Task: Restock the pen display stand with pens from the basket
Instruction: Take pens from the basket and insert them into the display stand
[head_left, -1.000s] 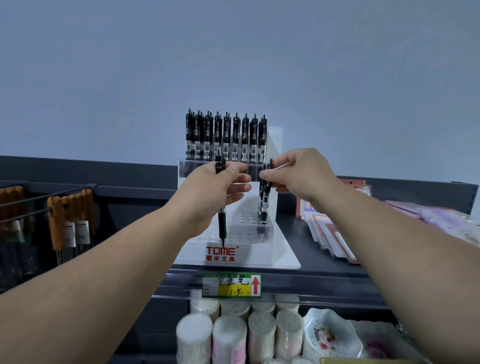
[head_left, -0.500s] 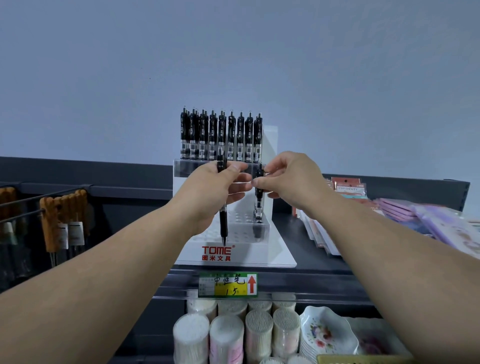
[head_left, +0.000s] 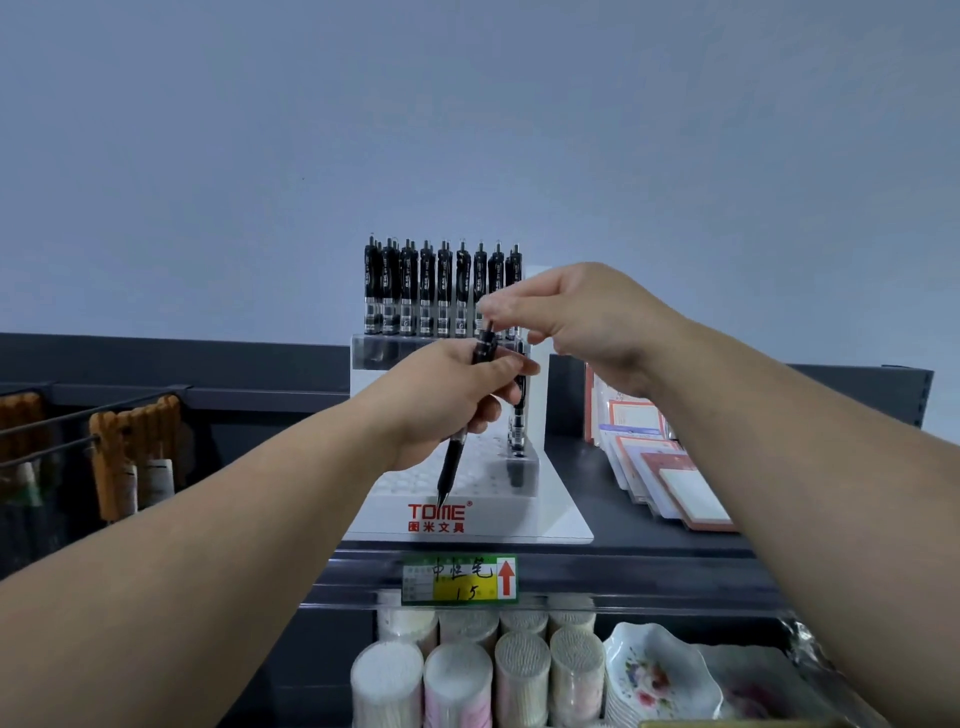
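Grips a black pen (head_left: 451, 467) in the left hand (head_left: 447, 400), fingers curled round the upper barrel, tip tilted down over the front of the white TOME pen display stand (head_left: 561, 519). Holds the right hand (head_left: 587, 322) just above, fingertips (head_left: 485, 310) bunched at the pen's top end; cannot tell whether pinching it. Along the stand's top tier, a back row of pens (head_left: 441, 291) upright; at the right of the lower tier, a single pen (head_left: 518, 421) standing. Dark shelf (head_left: 649, 535) underneath, price label (head_left: 460, 579) on its edge

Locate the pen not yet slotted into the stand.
Head view, centre: the pen is gripped tilted in the left hand, tip over the red logo of the display stand, with the right hand close above its top end.
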